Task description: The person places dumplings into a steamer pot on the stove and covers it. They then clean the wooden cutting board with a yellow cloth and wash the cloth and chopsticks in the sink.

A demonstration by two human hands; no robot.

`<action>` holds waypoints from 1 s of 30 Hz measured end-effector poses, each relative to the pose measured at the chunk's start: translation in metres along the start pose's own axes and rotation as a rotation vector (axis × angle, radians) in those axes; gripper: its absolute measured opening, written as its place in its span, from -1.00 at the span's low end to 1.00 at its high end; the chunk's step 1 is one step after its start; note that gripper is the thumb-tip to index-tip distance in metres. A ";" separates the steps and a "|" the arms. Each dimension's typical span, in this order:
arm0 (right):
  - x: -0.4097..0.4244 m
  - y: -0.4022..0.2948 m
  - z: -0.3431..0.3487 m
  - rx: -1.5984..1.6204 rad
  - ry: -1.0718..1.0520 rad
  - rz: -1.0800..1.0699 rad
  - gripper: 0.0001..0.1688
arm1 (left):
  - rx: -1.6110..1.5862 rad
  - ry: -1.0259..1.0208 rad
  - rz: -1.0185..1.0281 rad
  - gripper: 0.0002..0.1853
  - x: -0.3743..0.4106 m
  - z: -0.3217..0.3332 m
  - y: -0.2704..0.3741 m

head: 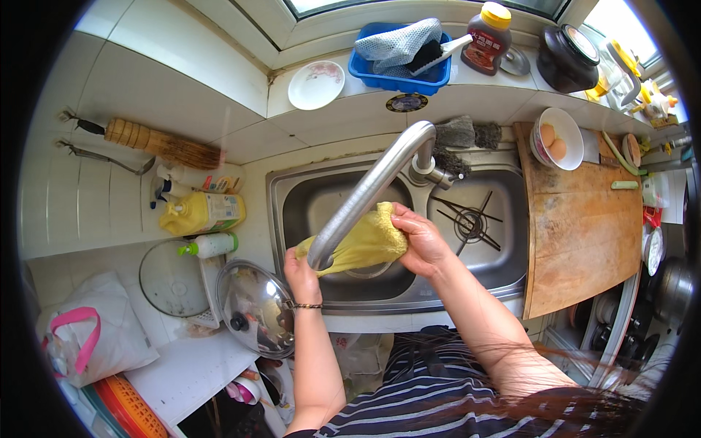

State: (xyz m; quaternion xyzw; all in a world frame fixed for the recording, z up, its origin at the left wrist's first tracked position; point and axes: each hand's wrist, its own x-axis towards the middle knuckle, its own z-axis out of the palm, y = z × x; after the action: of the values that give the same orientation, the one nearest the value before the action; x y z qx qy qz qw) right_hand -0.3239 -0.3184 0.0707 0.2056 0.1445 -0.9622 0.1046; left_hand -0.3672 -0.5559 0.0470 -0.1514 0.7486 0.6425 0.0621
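A wet-looking yellow cloth (369, 238) is stretched between my two hands over the left basin (306, 200) of a stainless-steel double sink. My left hand (302, 276) grips its left end, close beside the faucet's mouth. At the other end, my right hand (420, 241) pinches the bunched, fuzzy edge between thumb and fingers. The curved steel faucet (372, 189) passes in front of the cloth and hides part of it. Whether water is running cannot be made out.
Several dark sticks (484, 216) lie across the right basin's drain. A wooden cutting board (586, 230) carries a bowl (572, 134) with eggs and a knife (591, 147). Left of the sink, a glass pot lid (254, 306) leans near a yellow detergent jug (205, 213). A blue basket (402, 82) sits on the sill.
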 end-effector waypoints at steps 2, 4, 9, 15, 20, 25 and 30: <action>0.007 0.011 0.007 0.276 -0.096 0.127 -0.69 | 0.264 -0.043 0.057 -0.72 0.009 -0.010 -0.041; 0.013 0.024 0.011 0.448 -0.126 0.240 -0.65 | 0.390 0.012 0.158 -0.47 0.005 0.003 -0.056; 0.019 0.047 0.015 0.762 -0.212 0.441 -0.65 | 0.264 -0.479 0.354 -0.52 -0.031 0.040 0.004; -0.005 0.012 0.026 0.425 -0.198 0.230 -0.59 | -0.124 -0.347 0.076 -0.63 -0.012 0.024 -0.032; 0.010 0.007 -0.033 -0.704 0.199 -0.033 -0.48 | -0.384 -0.352 -0.027 -0.57 -0.021 0.030 0.011; 0.031 0.038 -0.020 -0.980 -0.087 -0.072 -0.56 | -0.248 -0.510 0.023 -0.61 -0.012 0.013 -0.020; 0.059 0.061 -0.029 -0.781 0.093 -0.366 -0.68 | -0.372 -0.316 -0.138 -0.54 -0.014 0.020 -0.012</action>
State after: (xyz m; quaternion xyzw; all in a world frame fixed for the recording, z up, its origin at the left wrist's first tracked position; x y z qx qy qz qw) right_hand -0.3501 -0.3742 0.0060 0.1647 0.5362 -0.8279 -0.0043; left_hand -0.3525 -0.5356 0.0365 -0.1086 0.5864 0.7792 0.1929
